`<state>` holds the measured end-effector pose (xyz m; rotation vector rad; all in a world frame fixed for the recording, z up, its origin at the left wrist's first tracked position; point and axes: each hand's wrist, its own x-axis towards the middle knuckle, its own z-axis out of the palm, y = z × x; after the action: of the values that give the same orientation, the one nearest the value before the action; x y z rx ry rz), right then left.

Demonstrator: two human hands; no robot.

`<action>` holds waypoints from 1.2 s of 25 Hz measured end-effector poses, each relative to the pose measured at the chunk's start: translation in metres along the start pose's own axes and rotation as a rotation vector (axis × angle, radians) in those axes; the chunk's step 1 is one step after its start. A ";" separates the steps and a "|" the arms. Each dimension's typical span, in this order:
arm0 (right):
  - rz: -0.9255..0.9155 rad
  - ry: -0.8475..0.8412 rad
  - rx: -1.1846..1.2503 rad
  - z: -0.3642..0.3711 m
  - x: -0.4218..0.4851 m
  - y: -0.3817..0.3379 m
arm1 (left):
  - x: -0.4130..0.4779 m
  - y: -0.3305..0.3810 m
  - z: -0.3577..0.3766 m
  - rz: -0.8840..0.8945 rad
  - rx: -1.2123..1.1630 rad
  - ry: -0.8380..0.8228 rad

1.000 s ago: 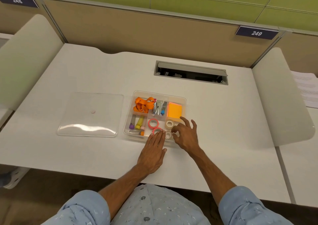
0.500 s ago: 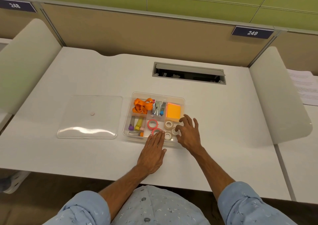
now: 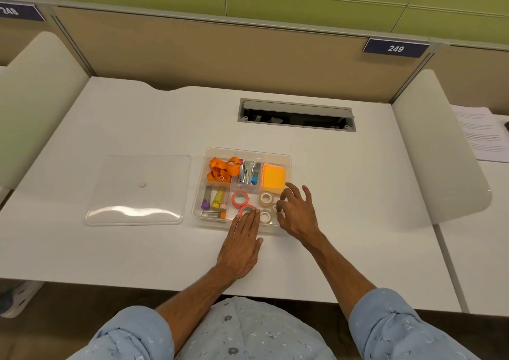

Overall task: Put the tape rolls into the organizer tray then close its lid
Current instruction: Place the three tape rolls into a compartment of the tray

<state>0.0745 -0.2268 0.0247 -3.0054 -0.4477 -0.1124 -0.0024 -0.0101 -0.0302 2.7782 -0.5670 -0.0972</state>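
The partition tags above your desk read 249 and 248. Your left hand lies flat, fingers together, tips on the organizer tray beside a pink tape roll. Your right hand hovers spread over the white tape rolls, possibly touching one. The lid lies left of the tray.

White desk, tan partition
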 end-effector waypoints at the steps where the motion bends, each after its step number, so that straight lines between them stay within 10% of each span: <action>1: -0.019 0.036 0.003 -0.002 -0.002 0.000 | 0.000 0.000 0.001 0.001 0.003 0.005; 30: 0.025 -0.178 0.058 -0.002 0.001 -0.029 | 0.001 0.004 -0.003 0.000 0.026 0.039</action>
<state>0.0670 -0.1994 0.0298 -2.9743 -0.4217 0.1692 -0.0024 -0.0128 -0.0265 2.7985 -0.5623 -0.0356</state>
